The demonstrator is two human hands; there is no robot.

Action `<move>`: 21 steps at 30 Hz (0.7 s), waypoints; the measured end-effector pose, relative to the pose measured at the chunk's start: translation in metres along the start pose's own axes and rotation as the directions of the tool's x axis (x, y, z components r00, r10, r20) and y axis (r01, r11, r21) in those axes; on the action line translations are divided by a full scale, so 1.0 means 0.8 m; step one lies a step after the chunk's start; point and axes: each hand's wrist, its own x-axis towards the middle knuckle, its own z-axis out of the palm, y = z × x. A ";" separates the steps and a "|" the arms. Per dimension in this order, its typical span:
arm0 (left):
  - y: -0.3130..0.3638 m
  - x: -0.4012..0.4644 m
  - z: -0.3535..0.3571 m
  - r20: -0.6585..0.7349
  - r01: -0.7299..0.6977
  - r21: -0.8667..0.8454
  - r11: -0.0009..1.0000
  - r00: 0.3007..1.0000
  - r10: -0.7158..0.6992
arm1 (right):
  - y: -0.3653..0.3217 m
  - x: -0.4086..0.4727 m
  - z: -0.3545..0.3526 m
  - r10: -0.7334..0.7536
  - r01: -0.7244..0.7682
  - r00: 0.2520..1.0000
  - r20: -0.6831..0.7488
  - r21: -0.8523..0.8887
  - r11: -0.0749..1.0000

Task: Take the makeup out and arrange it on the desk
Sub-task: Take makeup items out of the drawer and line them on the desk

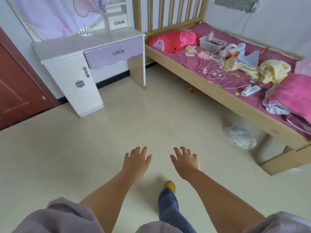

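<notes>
White mesh basket [211, 44] sits on the bed [193, 76] at about 1 o'clock, just beside the red pillow [175, 40]. It holds small items, likely the makeup; too small to tell which. More flat pinkish boxes [191, 50] lie loose on the sheet at the basket's 7 o'clock side.

Handling, judged: basket looks like light, thin plastic, a little flexible, so best taken by both long rims and kept level so nothing tips out. Small compacts and tubes are probably smooth and breakable if dropped on the tile floor [134, 115].

Table [87, 42], white with a lilac drawer [114, 52], stands at 11 o'clock, well apart from the basket.

Left hand [136, 161] and right hand [185, 163] are stretched forward at 6 o'clock, palms down, fingers spread and relaxed, holding nothing, over bare floor. Neither is near the bed or table.
</notes>
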 end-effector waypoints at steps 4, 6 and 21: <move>-0.002 0.136 -0.032 -0.026 0.028 -0.011 1.000 0.999 -0.029 | 0.013 0.136 -0.048 -0.044 0.044 0.998 -0.033 -0.016 0.999; -0.005 0.200 -0.048 -0.016 0.059 -0.031 0.998 0.998 -0.059 | 0.021 0.203 -0.075 -0.074 0.074 0.997 -0.025 -0.024 0.997; -0.075 0.604 -0.159 0.010 0.238 -0.112 0.965 0.971 -0.239 | 0.007 0.645 -0.245 -0.227 0.224 0.974 -0.003 -0.145 0.964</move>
